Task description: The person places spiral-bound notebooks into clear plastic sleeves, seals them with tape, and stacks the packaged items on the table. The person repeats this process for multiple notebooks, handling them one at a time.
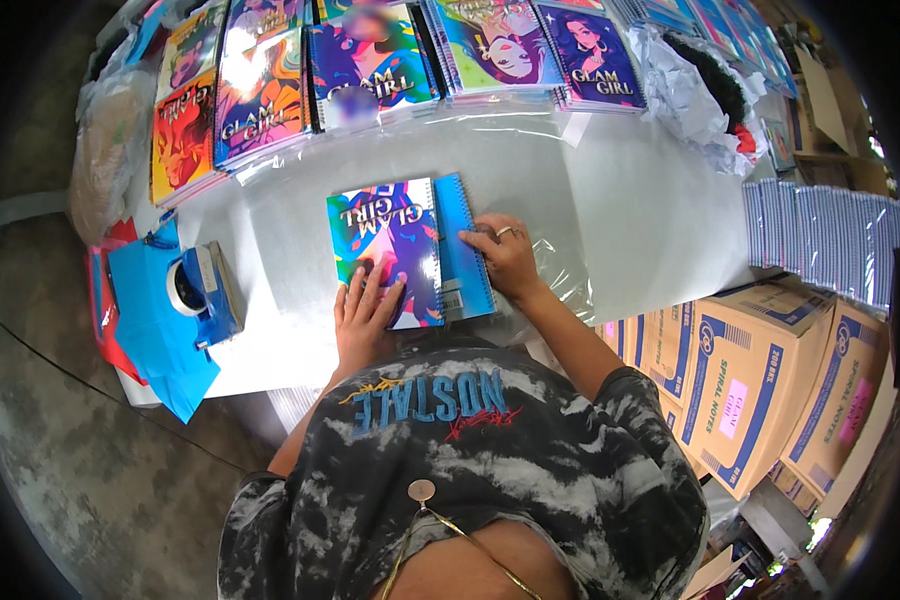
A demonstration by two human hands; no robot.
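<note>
A spiral notebook point(395, 215) with a colourful illustrated cover lies on the table in front of me, its wire binding on the right. Partly beneath it, a second spiral notebook point(458, 245) shows a blue cover and sticks out to the right. My left hand point(370, 312) rests on the lower part of the illustrated cover, fingers stretched out and apart. At the blue notebook's bound edge, my right hand point(508, 255) pinches it, thumb on top; its other fingers are partly hidden. A ring sits on one right finger.
Stacks of illustrated notebooks point(375, 70) line the table's far side. A tape dispenser point(210, 290) and blue sheets point(155, 300) lie at left. Crumpled plastic wrap point(685, 95) is at far right. Right of the table are a long notebook stack point(820, 240) and cardboard boxes point(735, 385).
</note>
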